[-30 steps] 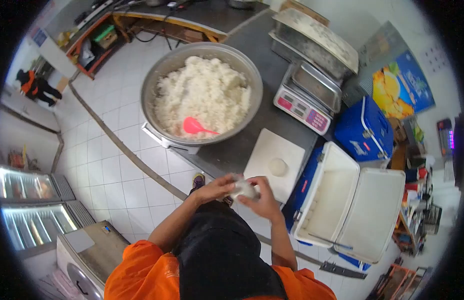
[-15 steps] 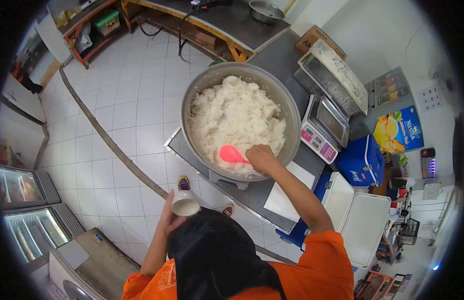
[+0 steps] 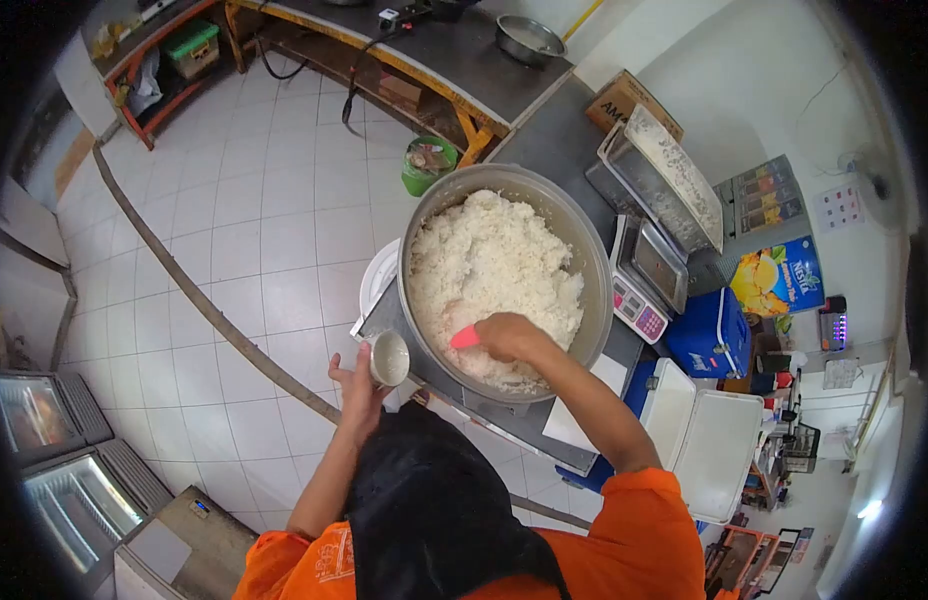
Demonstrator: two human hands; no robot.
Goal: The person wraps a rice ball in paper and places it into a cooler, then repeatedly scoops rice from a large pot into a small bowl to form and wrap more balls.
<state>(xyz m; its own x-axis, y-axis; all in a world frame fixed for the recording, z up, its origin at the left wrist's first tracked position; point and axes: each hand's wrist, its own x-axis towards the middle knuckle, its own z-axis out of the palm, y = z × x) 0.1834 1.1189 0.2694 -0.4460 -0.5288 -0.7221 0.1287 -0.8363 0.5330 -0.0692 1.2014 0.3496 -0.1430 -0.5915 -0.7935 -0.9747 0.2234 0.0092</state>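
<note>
A large metal pot [image 3: 596, 300] full of white rice [image 3: 494, 270] stands on the dark counter. My right hand [image 3: 509, 337] is over the near part of the rice, closed round a pink scoop [image 3: 465, 337] whose bowl touches the rice. My left hand [image 3: 358, 385] holds a small white bowl [image 3: 390, 358] left of the pot, its opening facing up toward me. A white board [image 3: 586, 405] lies on the counter to the right of the pot, partly hidden by my right forearm.
A scale [image 3: 639, 305] and metal trays [image 3: 669, 180] stand right of the pot. Beyond are a blue cooler [image 3: 706, 335] and an open white-lined cooler [image 3: 719, 455]. A green bin [image 3: 427, 165] is behind the pot; a metal basin [image 3: 529, 40] sits on the far counter.
My right hand has taken hold of the pink scoop and turned it in the rice. The small bowl in my left hand is now nearer the pot. The view has shifted.
</note>
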